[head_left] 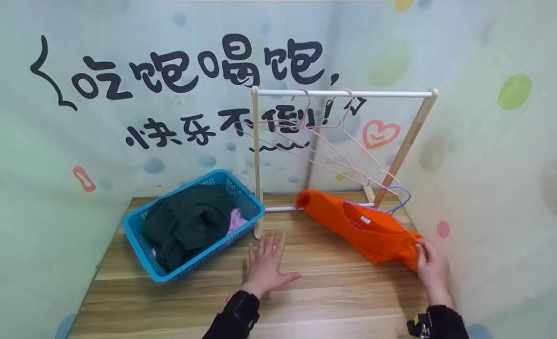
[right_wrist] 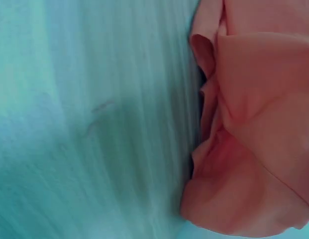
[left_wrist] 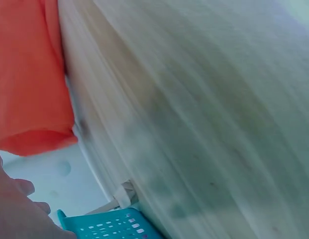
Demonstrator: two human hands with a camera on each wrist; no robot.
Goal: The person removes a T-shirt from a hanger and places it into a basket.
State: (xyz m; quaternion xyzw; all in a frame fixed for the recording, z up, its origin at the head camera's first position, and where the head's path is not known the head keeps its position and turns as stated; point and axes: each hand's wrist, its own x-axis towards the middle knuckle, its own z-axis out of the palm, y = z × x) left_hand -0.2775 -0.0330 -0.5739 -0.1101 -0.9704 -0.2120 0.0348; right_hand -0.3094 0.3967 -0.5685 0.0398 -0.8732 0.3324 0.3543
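An orange shirt [head_left: 372, 238] on a purple hanger [head_left: 406, 197] stretches across the right side of the table, its collar opening turned up. My right hand [head_left: 433, 268] pinches the shirt's near right shoulder. In the right wrist view the orange cloth [right_wrist: 263, 109] hangs in folds beside the tabletop. My left hand [head_left: 266, 266] is spread over the middle of the table with nothing in it, between the basket and the shirt. The left wrist view catches part of that hand [left_wrist: 20, 209], with the shirt's sleeve end [left_wrist: 35, 114] beyond it.
A blue plastic basket [head_left: 191, 270] at the left holds a dark green garment [head_left: 184, 221] and some pink cloth [head_left: 236, 220]. Behind the shirt stands a wooden rack [head_left: 412, 136] with a white top bar [head_left: 377, 94], where pink hangers [head_left: 306, 127] hang. Printed walls enclose the table.
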